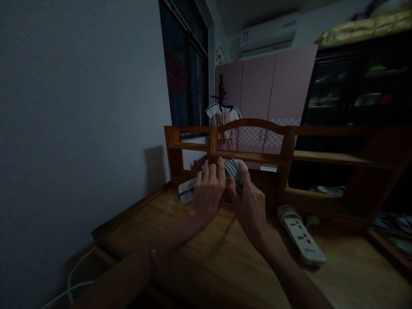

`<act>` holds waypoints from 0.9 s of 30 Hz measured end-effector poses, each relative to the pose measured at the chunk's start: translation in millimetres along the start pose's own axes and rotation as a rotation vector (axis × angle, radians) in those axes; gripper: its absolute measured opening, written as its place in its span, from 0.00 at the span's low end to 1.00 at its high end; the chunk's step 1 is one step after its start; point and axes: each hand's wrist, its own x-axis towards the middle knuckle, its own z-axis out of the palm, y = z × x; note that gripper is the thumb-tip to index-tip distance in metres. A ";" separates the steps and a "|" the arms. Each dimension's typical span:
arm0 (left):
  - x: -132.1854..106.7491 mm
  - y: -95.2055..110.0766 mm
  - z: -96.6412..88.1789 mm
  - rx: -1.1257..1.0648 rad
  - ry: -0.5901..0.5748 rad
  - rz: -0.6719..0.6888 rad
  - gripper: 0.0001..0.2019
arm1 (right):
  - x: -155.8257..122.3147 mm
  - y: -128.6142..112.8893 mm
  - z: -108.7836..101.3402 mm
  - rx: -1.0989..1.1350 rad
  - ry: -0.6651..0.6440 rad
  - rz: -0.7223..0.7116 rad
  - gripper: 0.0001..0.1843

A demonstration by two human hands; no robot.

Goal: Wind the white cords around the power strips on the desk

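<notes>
A bundle of grey cable (pixel 232 168) is held up above the desk between my hands, wound in several close turns. A white end of something shows at its right side; what lies inside the turns is hidden. My left hand (pixel 210 186) is closed on the bundle's left side, its fingers curled over it. On the right side, my right hand (pixel 249 201) grips it with thumb and fingers. Behind my left hand is a white object (pixel 186 187) with a dark cord, partly covered, and I cannot tell whether it joins the bundle.
A white power strip (pixel 304 238), its cord wound round one end, lies on the wooden desk (pixel 193 253) at right. Along the back runs a wooden shelf rack (pixel 251 158). The wall (pixel 96 107) rises at left, and a white cable (pixel 72 279) hangs at lower left.
</notes>
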 end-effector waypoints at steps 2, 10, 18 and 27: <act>1.4 0.8 -1.8 -0.018 0.007 -0.009 0.27 | 1.8 2.1 -0.6 0.045 0.030 -0.016 0.28; -1.4 -8.6 1.9 -0.296 -0.066 0.064 0.40 | 15.5 20.2 -9.9 0.183 0.088 -0.098 0.25; -6.5 -25.1 3.3 -0.612 -0.238 -0.067 0.49 | 21.5 23.8 -21.0 0.160 0.005 -0.144 0.25; -44.4 -10.1 94.8 -1.772 -0.456 -0.558 0.41 | 14.3 49.7 11.5 0.048 -0.202 -0.104 0.21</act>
